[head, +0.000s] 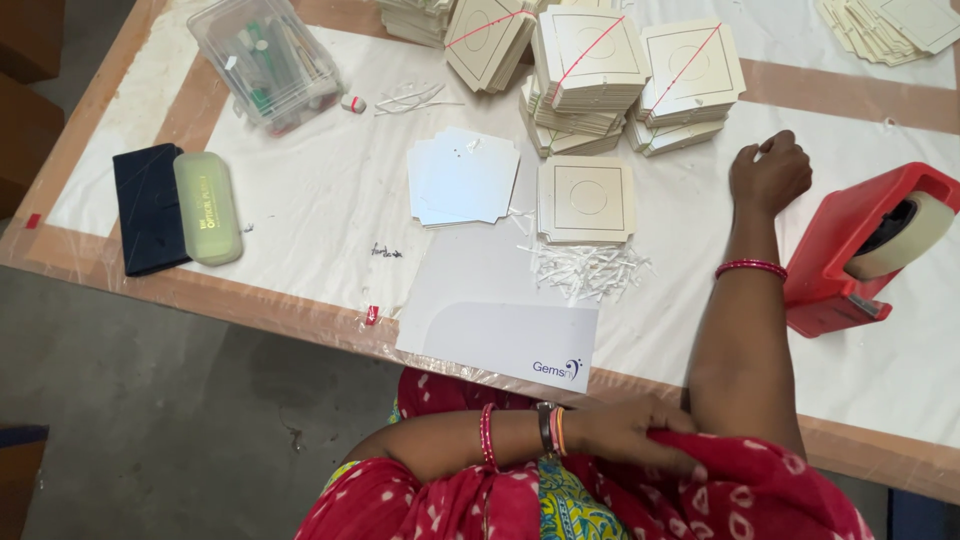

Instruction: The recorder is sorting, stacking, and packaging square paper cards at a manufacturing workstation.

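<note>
My right hand point(768, 172) rests on the white table cover, fingers curled in a loose fist, next to stacks of cream card pieces point(690, 85). Whether it pinches something small I cannot tell. My left hand point(630, 432) lies in my lap below the table edge, gripping the red patterned cloth point(720, 480) of my garment. A single cream card with a circle outline point(586, 198) lies in front of me, beside a small stack of white cards point(462, 176). A pile of thin white paper slivers point(588, 268) sits just below the cream card.
A red tape dispenser point(850, 245) stands right of my right arm. A white sheet point(500, 310) lies at the table's near edge. Far left are a clear plastic box of pens point(265, 60), a pale green case point(207, 207) and a dark pouch point(148, 208).
</note>
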